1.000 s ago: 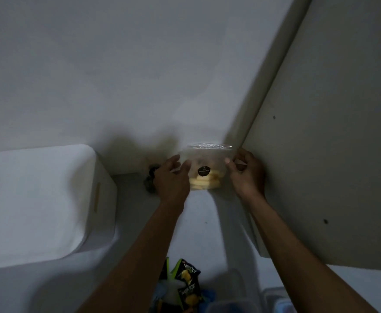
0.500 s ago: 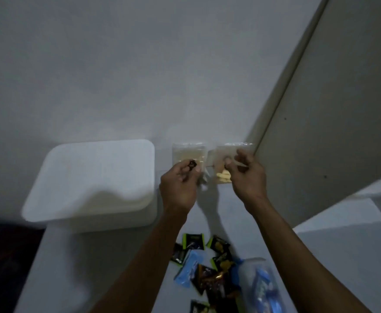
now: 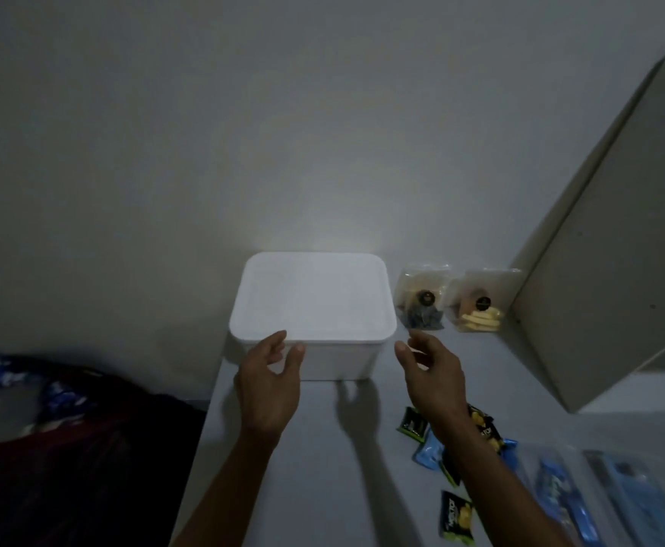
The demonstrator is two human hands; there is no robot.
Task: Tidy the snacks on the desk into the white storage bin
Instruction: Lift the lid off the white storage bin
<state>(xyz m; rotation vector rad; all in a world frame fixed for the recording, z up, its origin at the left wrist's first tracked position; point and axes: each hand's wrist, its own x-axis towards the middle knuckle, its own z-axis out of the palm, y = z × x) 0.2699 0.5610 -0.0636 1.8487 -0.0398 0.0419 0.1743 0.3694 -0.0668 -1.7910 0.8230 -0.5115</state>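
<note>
The white storage bin (image 3: 315, 309) stands on the desk against the wall, its lid on. My left hand (image 3: 269, 382) hovers at the bin's front left corner, fingers relaxed and empty. My right hand (image 3: 431, 369) hangs just off the bin's front right corner, also empty with fingers loosely spread. Two clear snack bags stand upright right of the bin: one with dark pieces (image 3: 421, 298), one with pale biscuits (image 3: 478, 304). Small green and black snack packets (image 3: 457, 517) and blue packets (image 3: 427, 454) lie near my right forearm.
The white desk (image 3: 323, 448) ends at its left edge beside dark bedding (image 3: 66, 448). A tilted beige panel (image 3: 607, 270) rises at the right. Long blue wrapped packs (image 3: 567, 503) lie at the lower right.
Both hands let go of the two clear bags, which now stand by the wall. My hands pulled back toward the bin's front, and the view swung left and down.
</note>
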